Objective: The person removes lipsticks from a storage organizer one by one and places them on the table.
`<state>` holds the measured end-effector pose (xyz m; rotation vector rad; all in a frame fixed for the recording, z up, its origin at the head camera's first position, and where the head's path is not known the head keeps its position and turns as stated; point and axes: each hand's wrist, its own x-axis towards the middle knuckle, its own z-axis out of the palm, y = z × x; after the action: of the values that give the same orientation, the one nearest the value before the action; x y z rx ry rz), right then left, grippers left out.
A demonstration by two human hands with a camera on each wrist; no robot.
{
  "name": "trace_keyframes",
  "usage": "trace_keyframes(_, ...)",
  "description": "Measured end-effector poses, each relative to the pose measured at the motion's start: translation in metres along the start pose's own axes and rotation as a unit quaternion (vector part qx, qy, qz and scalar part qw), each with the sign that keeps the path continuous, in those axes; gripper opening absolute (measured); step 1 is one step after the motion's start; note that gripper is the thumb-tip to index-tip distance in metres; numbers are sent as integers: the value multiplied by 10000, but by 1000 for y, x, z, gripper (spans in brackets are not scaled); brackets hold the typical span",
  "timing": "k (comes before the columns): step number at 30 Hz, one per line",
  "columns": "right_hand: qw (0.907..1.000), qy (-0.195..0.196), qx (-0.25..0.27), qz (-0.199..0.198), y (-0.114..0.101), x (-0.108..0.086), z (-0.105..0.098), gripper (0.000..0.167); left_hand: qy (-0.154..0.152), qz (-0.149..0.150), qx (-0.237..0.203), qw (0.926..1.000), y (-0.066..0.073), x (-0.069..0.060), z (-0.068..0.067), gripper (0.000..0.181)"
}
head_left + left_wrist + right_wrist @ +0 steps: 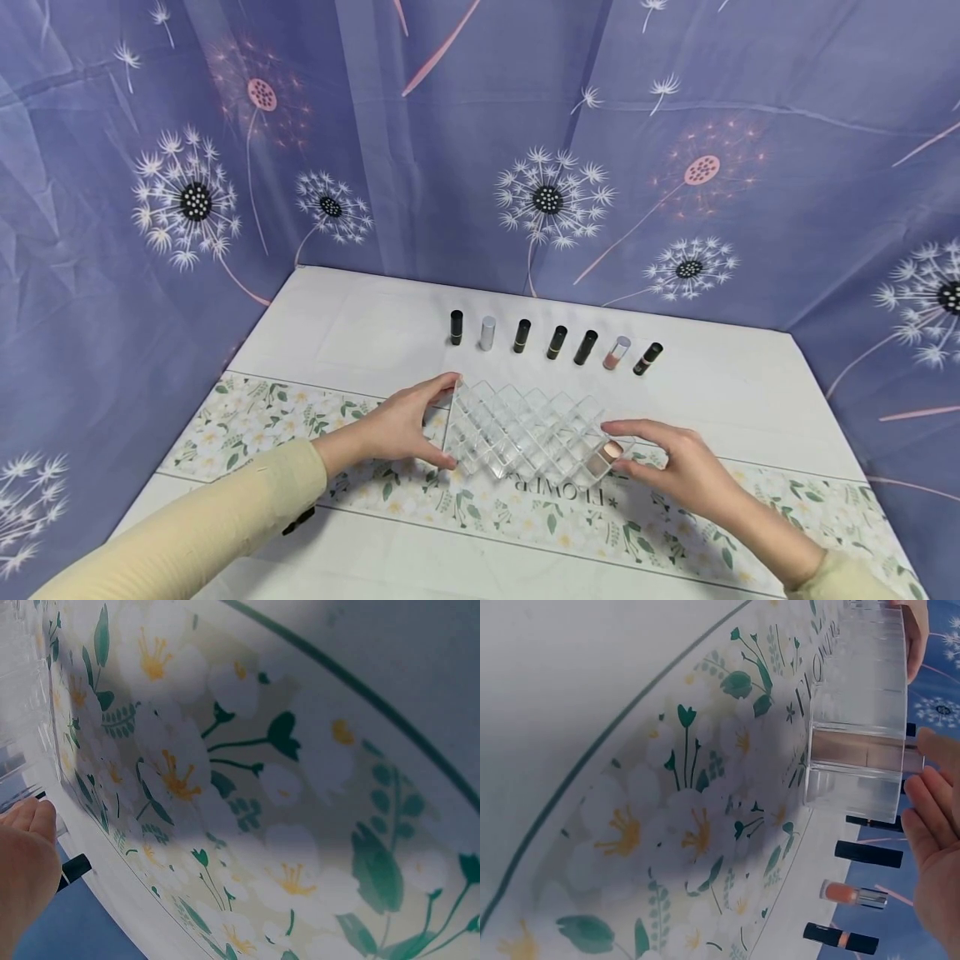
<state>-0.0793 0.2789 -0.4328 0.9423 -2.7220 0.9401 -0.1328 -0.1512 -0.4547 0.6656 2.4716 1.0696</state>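
A clear lipstick organizer (525, 429) with diamond-shaped compartments lies across the floral band of the table. My left hand (401, 425) holds its left end, thumb at the front corner and fingers at the back corner. One rose-brown lipstick (857, 750) stands in a compartment at the right end. Around its top hovers my right hand (686, 467), index finger and thumb apart on either side; the right wrist view shows those fingers just over the organizer's upper edge. Whether they touch the lipstick is hard to tell. Part of the left hand (30, 862) enters the left wrist view.
Behind the organizer stands a row of several lipsticks, mostly black ones (522, 336), plus a silver one (487, 333) and a pink one with a silvery cap (617, 353). A dark object (300, 522) lies partly under the left forearm. A purple dandelion curtain (450, 167) hangs behind the table.
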Motion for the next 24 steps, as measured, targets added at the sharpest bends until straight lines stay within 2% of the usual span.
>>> trace_keyframes(24,9987,195,176,-447,1,3,6,59,1,-32,-30,10000,0,-1,0,128)
